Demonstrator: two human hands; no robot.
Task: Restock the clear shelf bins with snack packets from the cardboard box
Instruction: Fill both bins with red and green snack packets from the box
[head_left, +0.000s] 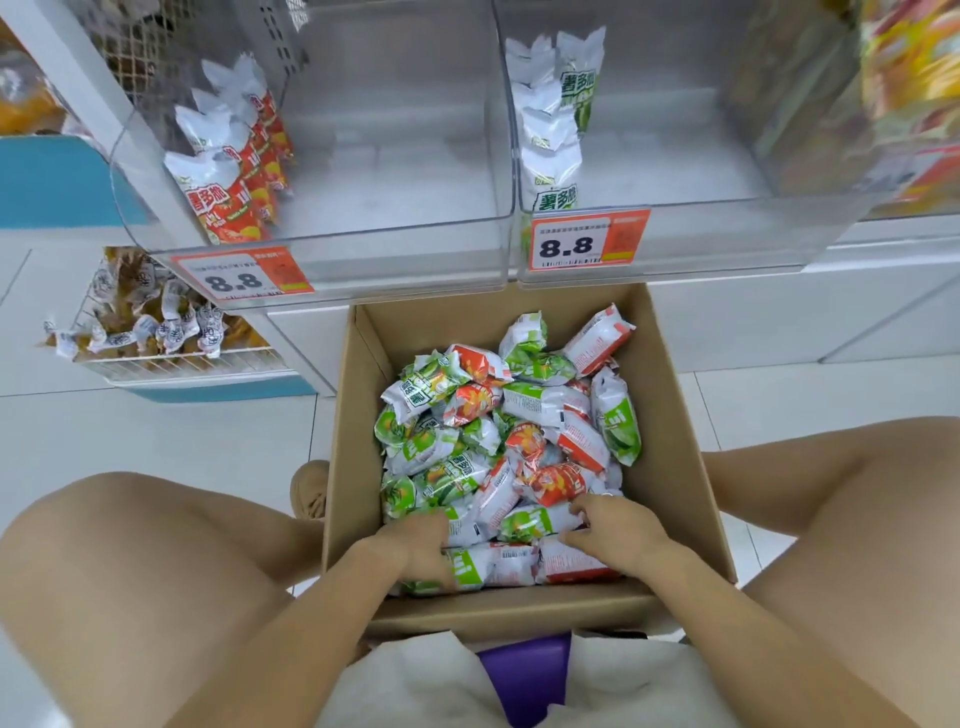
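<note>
White tiled floor (156, 431), shop aisle. Open brown cardboard box (675, 467) between the person's knees, filled with red and green foil snack packets (519, 431). Left hand (415, 545) and right hand (618, 530) both rest, fingers curled, among the nearest packets; a firm hold cannot be told. Two clear plastic shelf bins (405, 249) above, each with one row of packets.

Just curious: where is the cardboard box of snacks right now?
In the head view, the cardboard box sits centre on the floor between the person's knees, just below the two clear shelf bins.
</note>
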